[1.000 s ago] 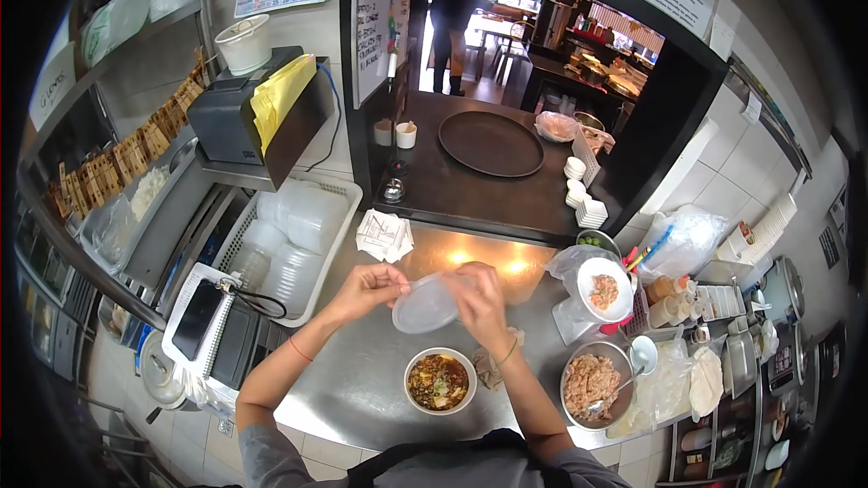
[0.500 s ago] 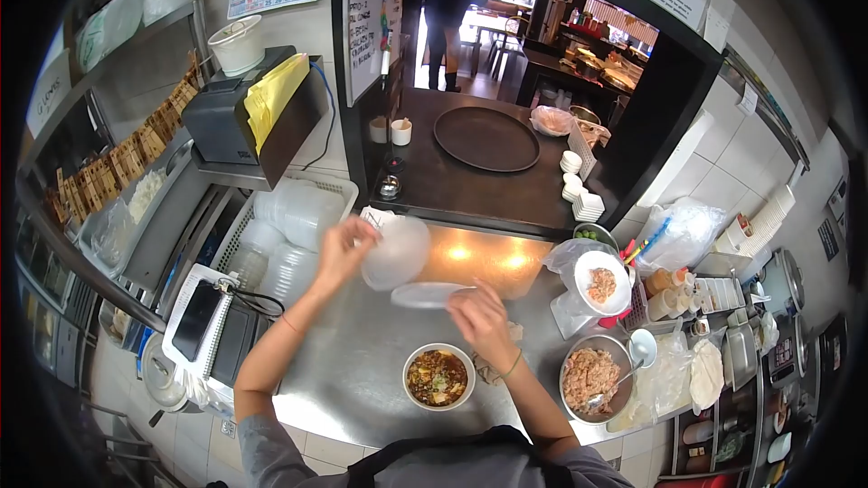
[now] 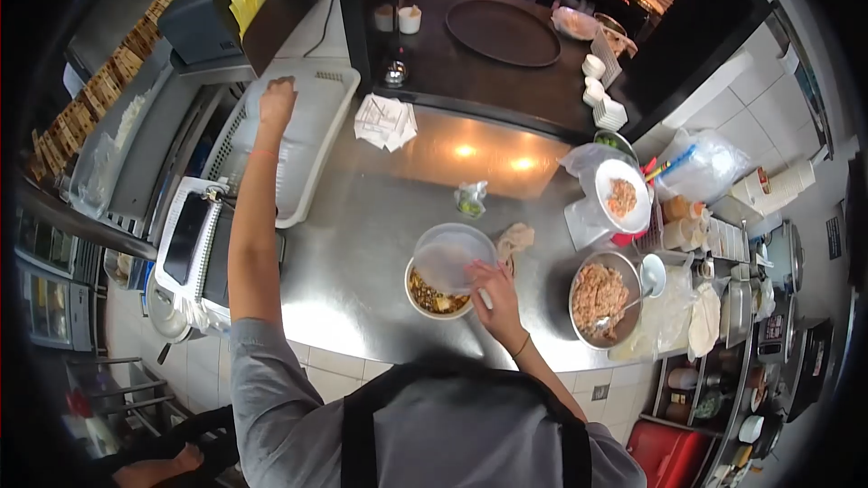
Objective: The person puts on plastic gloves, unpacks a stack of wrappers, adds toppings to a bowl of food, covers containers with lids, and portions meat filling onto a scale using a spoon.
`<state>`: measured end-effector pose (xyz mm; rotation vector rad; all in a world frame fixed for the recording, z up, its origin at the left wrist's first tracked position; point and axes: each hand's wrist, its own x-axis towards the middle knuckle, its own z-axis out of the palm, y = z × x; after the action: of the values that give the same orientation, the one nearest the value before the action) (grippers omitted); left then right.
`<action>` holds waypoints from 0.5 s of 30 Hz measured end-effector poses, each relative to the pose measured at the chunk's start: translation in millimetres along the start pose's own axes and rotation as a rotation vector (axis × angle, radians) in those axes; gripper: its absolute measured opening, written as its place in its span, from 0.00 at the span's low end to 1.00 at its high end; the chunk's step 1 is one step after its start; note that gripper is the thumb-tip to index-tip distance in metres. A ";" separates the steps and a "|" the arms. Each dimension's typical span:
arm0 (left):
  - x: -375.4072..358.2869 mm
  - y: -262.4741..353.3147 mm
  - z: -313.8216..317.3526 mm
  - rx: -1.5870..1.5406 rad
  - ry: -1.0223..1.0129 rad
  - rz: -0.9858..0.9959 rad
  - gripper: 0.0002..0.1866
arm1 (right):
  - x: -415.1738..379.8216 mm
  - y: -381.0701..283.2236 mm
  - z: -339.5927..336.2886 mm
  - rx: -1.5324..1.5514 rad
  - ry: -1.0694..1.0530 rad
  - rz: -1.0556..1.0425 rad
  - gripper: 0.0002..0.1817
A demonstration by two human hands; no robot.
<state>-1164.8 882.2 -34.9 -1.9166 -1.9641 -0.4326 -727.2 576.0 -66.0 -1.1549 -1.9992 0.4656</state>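
My right hand [image 3: 494,295] pinches the edge of a translucent round plastic lid [image 3: 445,253]. The lid lies tilted over the far part of a white bowl [image 3: 438,314]. Dark brown food with pale chunks shows at the bowl's near side. At the left, my left arm stretches to a white plastic basket [image 3: 287,210]. My left hand [image 3: 278,101] is over the basket's far part with its fingers curled in; what they hold, if anything, is hidden. Cloudy clear plastic shows inside the basket. Beyond the bowl lies a small clear bag [image 3: 470,199] with something green in it.
A crumpled cloth [image 3: 515,239] lies right of the bowl. Further right stand a metal bowl of minced meat [image 3: 597,303] and a white plate [image 3: 622,199] with more meat. Papers [image 3: 386,122] lie by the pass. Another person's hand [image 3: 188,458] shows at bottom left.
My left hand has moved left and away from me to the basket; the round plastic piece near it is gone from there. My right hand has brought its lid down onto the bowl. The view has tilted downward.
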 end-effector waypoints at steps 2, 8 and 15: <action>-13.8 17.8 -12.6 -0.061 0.253 0.056 0.18 | -16.8 -2.1 2.5 -0.049 -0.150 -0.040 0.10; -158.6 147.6 -72.2 -0.997 -0.151 -0.024 0.20 | -0.6 4.7 6.7 -0.056 -0.136 0.129 0.19; -301.4 233.7 -42.0 -1.503 -0.439 -0.553 0.21 | 15.2 17.9 54.7 -0.400 -0.097 0.147 0.27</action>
<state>-925.4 602.8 -143.6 -2.1287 -2.7671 -2.3336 -763.4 601.6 -105.7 -1.5565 -2.1622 0.1988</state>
